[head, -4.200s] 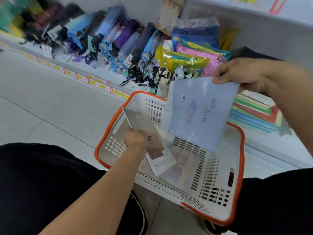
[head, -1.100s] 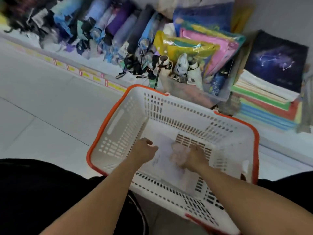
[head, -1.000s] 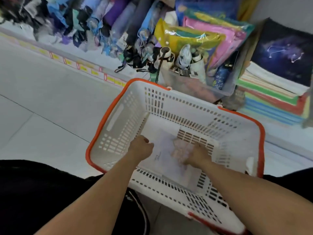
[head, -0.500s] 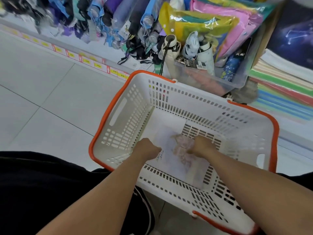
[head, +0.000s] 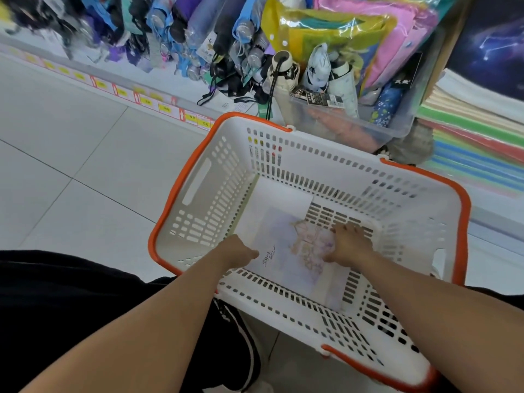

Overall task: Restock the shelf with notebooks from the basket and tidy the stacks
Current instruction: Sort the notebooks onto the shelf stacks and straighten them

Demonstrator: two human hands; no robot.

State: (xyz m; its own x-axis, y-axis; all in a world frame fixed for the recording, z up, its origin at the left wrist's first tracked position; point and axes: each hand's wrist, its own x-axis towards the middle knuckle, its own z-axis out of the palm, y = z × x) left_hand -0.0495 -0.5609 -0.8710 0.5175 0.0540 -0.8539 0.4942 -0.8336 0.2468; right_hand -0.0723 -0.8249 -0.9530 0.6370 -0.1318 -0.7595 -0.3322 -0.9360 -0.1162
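Notebooks [head: 286, 259] lie flat on floor of white, orange-rimmed basket [head: 198, 180], pale cover with pink drawing on top. I see left hand [head: 238, 251] at top notebook's left edge, fingers curled under; cannot tell whether it grips. Right hand [head: 350, 243] rests on right side of cover, fingers spread and bent, pressing down. Shelf stack of notebooks [head: 476, 129] sits beyond basket, far right. Folded umbrellas [head: 198, 32] line shelf behind.

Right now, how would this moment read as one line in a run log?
step: picking up notebook | place: basket floor | left hand: on its edge | right hand: on cover | lifted: not yet
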